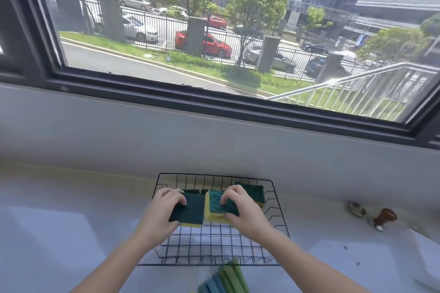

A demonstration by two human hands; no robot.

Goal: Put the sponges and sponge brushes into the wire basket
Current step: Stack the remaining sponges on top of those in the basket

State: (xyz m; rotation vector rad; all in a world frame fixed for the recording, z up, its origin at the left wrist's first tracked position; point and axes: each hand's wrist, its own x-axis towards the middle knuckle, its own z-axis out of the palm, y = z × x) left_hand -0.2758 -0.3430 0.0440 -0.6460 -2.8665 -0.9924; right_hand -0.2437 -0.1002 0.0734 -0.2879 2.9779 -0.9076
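Note:
A black wire basket [214,248] stands on the white counter below the window. My left hand [162,211] grips a green-and-yellow sponge [190,213] over the basket's left half. My right hand [242,209] grips a second green-and-yellow sponge [215,204] right beside it, tilted. Another sponge [252,191] lies in the basket's far right corner, and dark green sponge tops [191,191] show behind the held ones. Several green and blue sponge-brush handles [223,279] lie on the counter just in front of the basket, blurred.
A wooden-handled metal tamper [383,219] and a small round metal piece [357,209] sit on the counter to the right. The white sill wall [214,140] rises behind the basket, under a large dark-framed window.

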